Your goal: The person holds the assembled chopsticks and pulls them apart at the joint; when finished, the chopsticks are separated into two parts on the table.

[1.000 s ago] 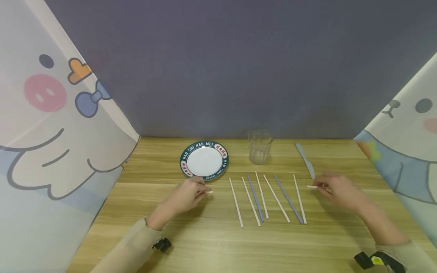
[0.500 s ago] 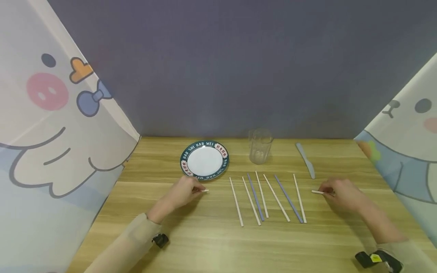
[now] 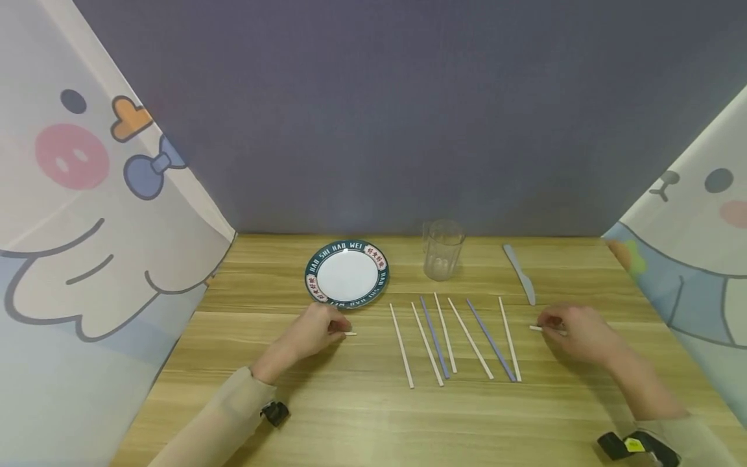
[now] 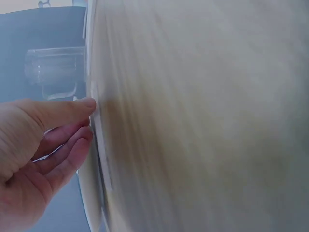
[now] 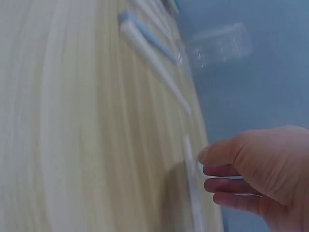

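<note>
In the head view my left hand [image 3: 316, 329] rests low over the table below the plate, beside a thin white straw-like stick [image 3: 350, 334] mostly hidden under it. The left wrist view shows that stick [image 4: 102, 154] lying flat, with thumb and fingertips right at its edge and a gap between them. My right hand [image 3: 583, 329] is at the right end of the row, over another white stick [image 3: 535, 327]. Seen from the right wrist, this stick [image 5: 192, 186] lies along the tabletop; thumb and fingers hang loosely next to it, spread apart.
Between the hands lie several white sticks [image 3: 401, 345] and two blue ones [image 3: 434, 337], roughly parallel. Behind them stand a green-rimmed white plate [image 3: 348, 276] and a clear jug-like cup [image 3: 442, 253]. A pale grey knife [image 3: 519, 275] lies at the back right, before the grey wall [image 3: 373, 130].
Both hands have drawn slightly back toward the person with their sticks. The left stick has tipped down flat; lately the right hand has slid a little left along its stick, which stays put.
</note>
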Tool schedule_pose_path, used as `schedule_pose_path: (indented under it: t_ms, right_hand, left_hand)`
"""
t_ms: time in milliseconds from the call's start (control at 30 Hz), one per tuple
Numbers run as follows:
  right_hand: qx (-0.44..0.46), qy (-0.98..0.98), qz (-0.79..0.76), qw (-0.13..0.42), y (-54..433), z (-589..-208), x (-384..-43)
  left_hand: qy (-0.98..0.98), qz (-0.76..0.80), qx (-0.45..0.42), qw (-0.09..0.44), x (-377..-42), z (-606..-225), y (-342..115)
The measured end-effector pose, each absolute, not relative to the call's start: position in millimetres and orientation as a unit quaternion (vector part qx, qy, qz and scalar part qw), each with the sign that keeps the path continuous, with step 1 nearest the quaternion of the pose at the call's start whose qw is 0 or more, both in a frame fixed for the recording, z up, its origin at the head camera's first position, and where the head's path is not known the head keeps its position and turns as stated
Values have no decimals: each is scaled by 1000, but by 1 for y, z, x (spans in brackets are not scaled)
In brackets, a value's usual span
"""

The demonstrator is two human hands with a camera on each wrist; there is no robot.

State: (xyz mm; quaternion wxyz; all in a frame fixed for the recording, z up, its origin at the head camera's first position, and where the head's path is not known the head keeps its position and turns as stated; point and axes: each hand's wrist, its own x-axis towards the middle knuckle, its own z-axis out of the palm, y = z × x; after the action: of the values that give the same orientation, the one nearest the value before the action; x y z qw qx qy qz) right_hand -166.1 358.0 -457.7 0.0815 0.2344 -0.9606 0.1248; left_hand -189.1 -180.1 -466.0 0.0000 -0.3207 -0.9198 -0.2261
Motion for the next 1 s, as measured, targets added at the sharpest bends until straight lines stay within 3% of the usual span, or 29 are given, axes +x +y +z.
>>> schedule_pose_path:
  t_ms: [400, 1000]
  right_hand:
    - [247, -942, 191, 121, 274, -427, -170]
    - [298, -911, 284, 24, 163, -430, -149]
  left_hand:
    - [-903, -219, -365, 47, -191, -445, -143]
    - [-895, -151, -420, 7, -194, -444, -99]
